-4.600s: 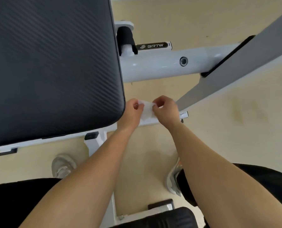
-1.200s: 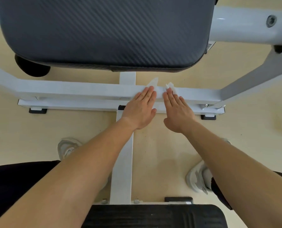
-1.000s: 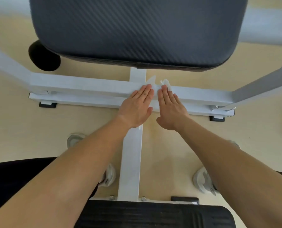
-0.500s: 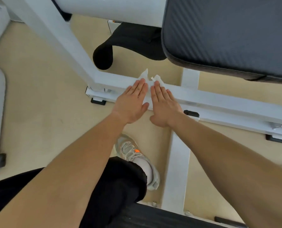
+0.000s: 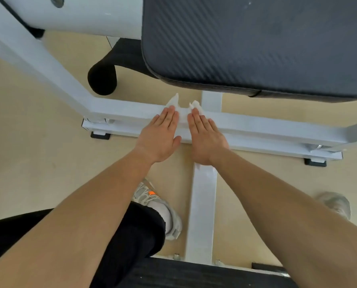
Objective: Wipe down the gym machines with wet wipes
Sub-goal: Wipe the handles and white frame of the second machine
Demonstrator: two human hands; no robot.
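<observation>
Now, your left hand (image 5: 159, 140) and right hand (image 5: 205, 140) lie flat, fingers straight, side by side on the wet wipe (image 5: 181, 111), pinning it to the white crossbar (image 5: 267, 126). The wipe looks thin, limp and slick, so it should bunch easily; press through the palms near its corners. Beyond looms the black seat pad (image 5: 256, 42).

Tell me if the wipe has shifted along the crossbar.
Yes: leftward. The wet wipe now lies left of the upright post, formerly right of it.
</observation>
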